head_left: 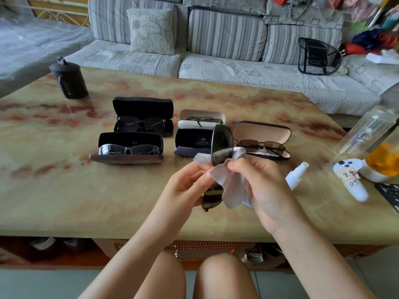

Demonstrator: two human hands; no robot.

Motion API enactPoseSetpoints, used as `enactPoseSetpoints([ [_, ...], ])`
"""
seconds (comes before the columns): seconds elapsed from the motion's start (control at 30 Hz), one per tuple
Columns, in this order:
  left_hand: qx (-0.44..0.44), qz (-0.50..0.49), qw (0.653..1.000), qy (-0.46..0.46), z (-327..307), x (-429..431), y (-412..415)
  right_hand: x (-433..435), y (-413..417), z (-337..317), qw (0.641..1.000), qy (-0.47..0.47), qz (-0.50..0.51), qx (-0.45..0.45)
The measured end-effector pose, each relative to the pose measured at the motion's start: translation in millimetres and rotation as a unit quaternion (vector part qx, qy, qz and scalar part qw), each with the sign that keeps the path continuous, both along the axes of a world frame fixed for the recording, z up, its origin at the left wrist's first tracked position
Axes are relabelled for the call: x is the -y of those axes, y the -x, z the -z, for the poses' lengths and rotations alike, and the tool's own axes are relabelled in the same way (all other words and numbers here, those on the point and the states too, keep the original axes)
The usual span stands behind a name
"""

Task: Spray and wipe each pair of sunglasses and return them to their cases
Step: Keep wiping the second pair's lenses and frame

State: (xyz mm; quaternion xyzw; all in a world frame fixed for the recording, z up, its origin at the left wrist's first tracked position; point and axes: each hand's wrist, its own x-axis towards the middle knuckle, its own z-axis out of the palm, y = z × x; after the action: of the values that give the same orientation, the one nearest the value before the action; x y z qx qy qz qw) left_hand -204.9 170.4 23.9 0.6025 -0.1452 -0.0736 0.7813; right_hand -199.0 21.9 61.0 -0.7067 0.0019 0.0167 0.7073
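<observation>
Marbled tan-and-red table point(64, 190) fills most of the view, with its near edge under the forearms and its right end cut off by the frame. A striped grey sofa point(226, 67) stands along its far edge. Five open cases sit mid-table in two rows: black case point(142, 104) and white case point(201, 114) behind, brown-edged case point(126, 159), dark-blue case point(190, 140) and tan-lined case point(262, 131) in front. Four of them show glasses inside, while the tray of the dark-blue one is largely hidden. Both hands hover between the front row and the near edge, well apart from the left-hand cases. The left hand point(185, 184) pinches the sunglasses point(222, 145) near the bridge and holds them on end, so the upper lens overlaps the dark-blue case and the lower lens is half covered. The right hand point(265, 190) pinches a grey cloth point(231, 186) against the frame with thumb and curled fingers. A white spray bottle point(296, 174) lies just beside the right wrist, its lower half hidden
</observation>
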Motion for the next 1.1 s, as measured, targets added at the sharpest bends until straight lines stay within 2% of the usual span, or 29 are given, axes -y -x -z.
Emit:
enactPoseSetpoints([
  [0.4,-0.011,0.061,0.998,0.022,-11,-11,-4,16,-22,-18,0.987,0.113,-0.008,0.118],
  [0.57,-0.009,0.082,0.997,-0.005,-13,-15,-3,21,-33,-26,0.988,0.116,-0.024,0.103],
  [1.1,-0.041,0.105,0.994,-0.008,-23,-23,-6,28,-40,-34,0.972,0.184,-0.062,0.135],
])
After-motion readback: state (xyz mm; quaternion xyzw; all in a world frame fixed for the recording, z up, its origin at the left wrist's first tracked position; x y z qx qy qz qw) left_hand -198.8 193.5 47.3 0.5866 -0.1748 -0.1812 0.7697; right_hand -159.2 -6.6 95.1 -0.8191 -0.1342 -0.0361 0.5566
